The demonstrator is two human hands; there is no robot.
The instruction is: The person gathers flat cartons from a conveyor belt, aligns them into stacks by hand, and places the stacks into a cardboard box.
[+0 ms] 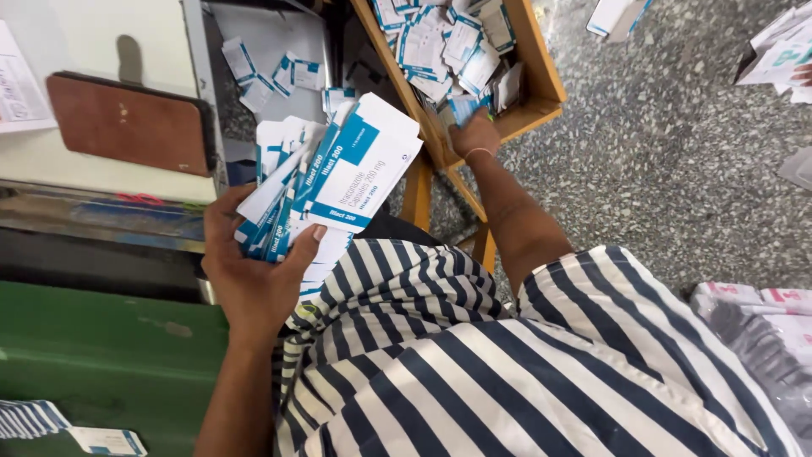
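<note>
My left hand (254, 271) grips a thick fanned stack of flat white-and-blue cartons (326, 182), held upright in front of my striped shirt, thumb pressed on the front carton. My right hand (474, 135) reaches out to the near corner of a wooden tray (541, 80) heaped with several loose cartons of the same kind (448, 42). Its fingers are curled down among the cartons at the tray's edge; whether they hold one is hidden.
A brown flat case (127, 123) lies on a pale table at left. More cartons (271, 68) are scattered on a grey surface behind the stack. A green bin (110, 355) stands below left. Speckled floor at right, packets (761, 313) at its edge.
</note>
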